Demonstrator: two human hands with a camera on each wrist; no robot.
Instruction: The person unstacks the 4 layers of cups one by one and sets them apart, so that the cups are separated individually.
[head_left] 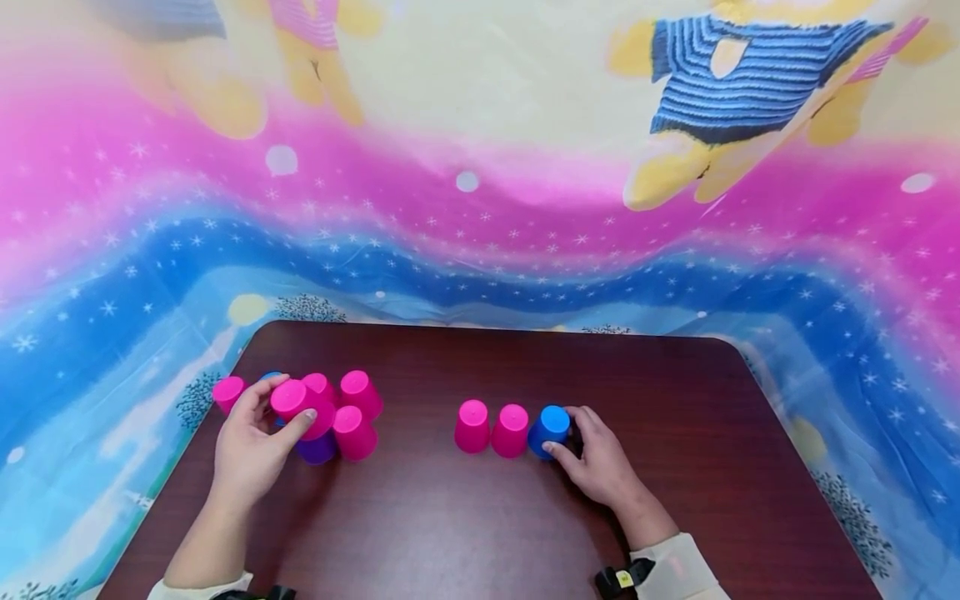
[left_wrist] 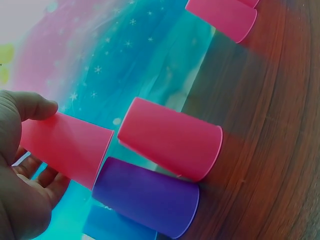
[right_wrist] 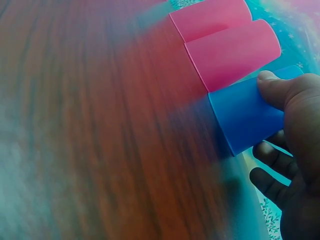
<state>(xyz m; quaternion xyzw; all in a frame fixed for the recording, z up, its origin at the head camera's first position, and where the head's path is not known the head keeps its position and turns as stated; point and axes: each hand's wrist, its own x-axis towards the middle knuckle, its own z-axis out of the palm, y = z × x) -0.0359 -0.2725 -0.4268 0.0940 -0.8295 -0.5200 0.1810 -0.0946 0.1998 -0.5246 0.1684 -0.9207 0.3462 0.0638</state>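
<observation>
My left hand (head_left: 251,450) grips an upside-down pink cup (head_left: 290,400) between thumb and fingers. In the left wrist view, that cup's rim is right at the top of a purple cup (left_wrist: 147,197). Beside the purple cup stands a pink cup (left_wrist: 170,137), with part of a blue cup (left_wrist: 117,225) on its other side. At the right, my right hand (head_left: 597,460) holds an upside-down blue cup (head_left: 551,429) by its sides, thumb in front. This blue cup ends a row with two pink cups, one in the middle (head_left: 510,432) and one at the left (head_left: 472,427).
More pink cups stand around the left group, one at its back right (head_left: 362,394) and one at the far left (head_left: 228,393) near the table's edge. The dark brown wooden table (head_left: 420,517) meets a patterned cloth backdrop (head_left: 480,233) at the back and sides.
</observation>
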